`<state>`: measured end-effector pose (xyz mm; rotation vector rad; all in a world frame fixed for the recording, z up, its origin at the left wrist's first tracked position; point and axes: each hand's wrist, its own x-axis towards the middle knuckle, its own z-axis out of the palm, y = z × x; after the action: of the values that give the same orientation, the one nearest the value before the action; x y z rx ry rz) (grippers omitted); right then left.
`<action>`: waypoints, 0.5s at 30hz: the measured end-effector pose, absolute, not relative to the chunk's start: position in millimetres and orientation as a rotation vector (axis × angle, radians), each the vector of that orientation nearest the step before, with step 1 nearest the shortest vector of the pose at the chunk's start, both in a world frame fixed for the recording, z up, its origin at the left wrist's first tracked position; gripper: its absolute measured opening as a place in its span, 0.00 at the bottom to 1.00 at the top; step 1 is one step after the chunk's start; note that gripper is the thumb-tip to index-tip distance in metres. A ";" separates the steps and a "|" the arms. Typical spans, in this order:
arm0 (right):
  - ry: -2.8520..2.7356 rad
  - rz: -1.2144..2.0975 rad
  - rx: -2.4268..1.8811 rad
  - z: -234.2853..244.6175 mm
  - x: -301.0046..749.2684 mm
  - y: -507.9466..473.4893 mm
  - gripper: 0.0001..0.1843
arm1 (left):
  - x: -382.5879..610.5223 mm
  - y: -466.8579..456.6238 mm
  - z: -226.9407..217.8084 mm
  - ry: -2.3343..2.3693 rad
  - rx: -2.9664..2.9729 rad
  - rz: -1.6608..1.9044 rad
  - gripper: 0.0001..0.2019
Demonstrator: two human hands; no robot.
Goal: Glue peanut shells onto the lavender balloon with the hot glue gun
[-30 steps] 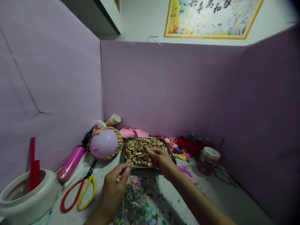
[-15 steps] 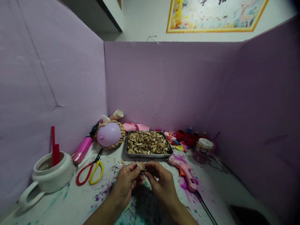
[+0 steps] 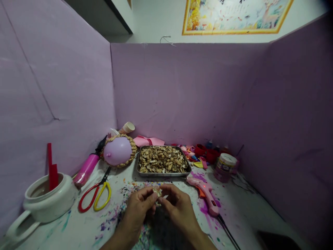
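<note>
Shells point(image 3: 162, 160) fill the metal tray point(image 3: 163, 174) at twelve o'clock from the hands; the left hand point(image 3: 139, 208) pinches one shell piece point(image 3: 157, 191), the right hand point(image 3: 180, 205) at its edge, grip unclear; light fingertip pressure likely best spares it

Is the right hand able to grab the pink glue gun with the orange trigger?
Probably yes: the pink glue gun lies beside the right hand, with nothing seen between them. That hand is busy at a small pale-brown shell piece, though, so it might have to leave that first.
</note>
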<state>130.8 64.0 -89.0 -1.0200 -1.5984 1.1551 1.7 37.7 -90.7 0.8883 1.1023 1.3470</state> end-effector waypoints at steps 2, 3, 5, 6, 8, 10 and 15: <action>-1.600 1.138 -1.022 -89.3 133.0 64.7 0.11 | 3.2 37.8 -94.7 1.119 0.910 1.331 0.18; -1.606 1.123 -1.026 -88.7 134.6 66.9 0.10 | 4.3 38.0 -97.5 1.124 0.910 1.331 0.21; -1.617 1.069 -1.053 -84.8 138.0 77.3 0.08 | 7.1 38.1 -104.6 1.142 0.898 1.355 0.25; -1.619 1.031 -1.073 -81.3 139.3 86.1 0.08 | 8.8 38.1 -108.5 1.158 0.890 1.370 0.26; -1.624 0.964 -1.099 -71.6 139.3 110.0 0.09 | 12.3 37.8 -116.0 1.187 0.888 1.378 0.25; -1.647 0.958 -1.100 -61.3 134.3 139.0 0.09 | 15.2 37.1 -121.5 1.197 0.905 1.366 0.24; -1.791 1.092 -1.079 -49.9 108.8 196.7 0.11 | 15.8 37.0 -127.0 1.180 0.940 1.290 0.25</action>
<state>108.8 196.7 -49.9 -1.0787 -1.7907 1.0915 15.8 37.0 -127.0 0.9400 1.1798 1.2897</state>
